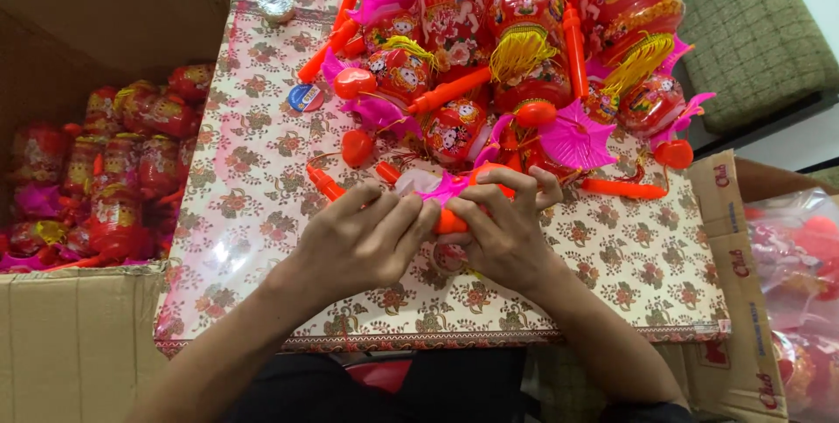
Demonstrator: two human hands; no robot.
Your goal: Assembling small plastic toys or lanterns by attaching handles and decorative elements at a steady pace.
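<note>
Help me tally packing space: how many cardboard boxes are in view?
2: a cardboard box on the left filled with red lanterns, another box at the right edge beside the floral table. More may lie outside the view.

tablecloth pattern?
Tablecloth: cream with red-and-green floral print under a clear glossy cover. Head view.

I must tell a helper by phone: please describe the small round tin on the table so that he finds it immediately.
Start at the open cardboard box on the left. Beside its far corner, on the flowered tablecloth, lies the round tin. It alone is silver, apart from the red toy lanterns.
</note>
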